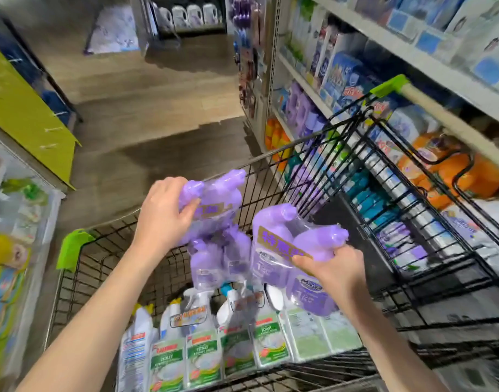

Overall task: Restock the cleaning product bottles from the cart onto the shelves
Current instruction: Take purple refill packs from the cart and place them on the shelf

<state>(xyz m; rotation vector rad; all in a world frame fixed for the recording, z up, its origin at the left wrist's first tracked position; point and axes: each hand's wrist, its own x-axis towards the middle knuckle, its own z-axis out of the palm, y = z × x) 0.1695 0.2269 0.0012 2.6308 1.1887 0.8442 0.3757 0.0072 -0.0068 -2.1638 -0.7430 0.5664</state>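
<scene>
Two purple cleaner-bottle packs hang over the cart (pixel 285 149), the grip of the left hand (pixel 163 213) closed on the left pack (pixel 217 202), the right hand (pixel 337 275) on the right pack (pixel 273 236), likely bound for the shelves (pixel 406 52).

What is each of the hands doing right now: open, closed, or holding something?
Left hand: closed, holding the left purple bottle pack.
Right hand: closed, holding the right purple bottle pack.

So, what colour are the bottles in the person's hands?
Purple bottles, with a gold label band; head view shows it best.
</scene>
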